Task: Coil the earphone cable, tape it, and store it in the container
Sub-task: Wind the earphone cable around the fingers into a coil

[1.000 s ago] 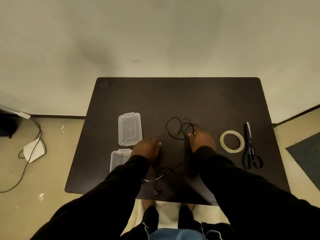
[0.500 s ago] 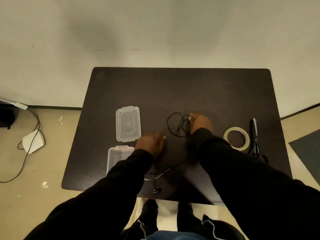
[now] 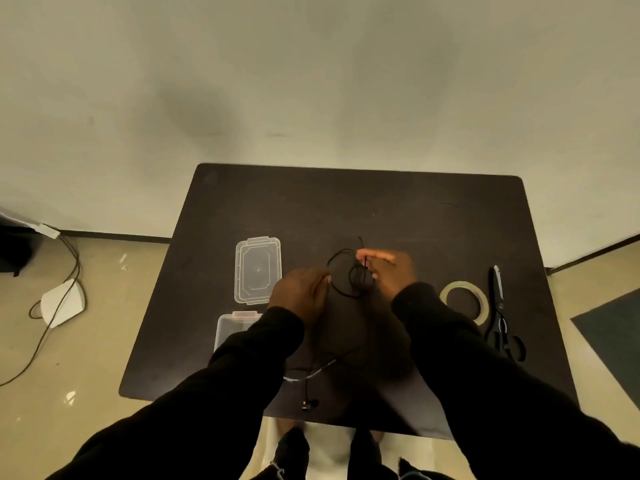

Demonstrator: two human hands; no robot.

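Head view: right hand (image 3: pixel 391 271) pinches a loose bundle of the black earphone cable (image 3: pixel 353 277) above the table (image 3: pixel 415 209); left hand (image 3: pixel 301 289) curls beside it, grip unclear. Cable looks light, limp, tangle-prone; best pinched at gathered loops.

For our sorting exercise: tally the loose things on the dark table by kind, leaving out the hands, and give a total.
Earphone cable: 1
Clear container: 1
Clear lid: 1
Tape roll: 1
Scissors: 1
Total: 5
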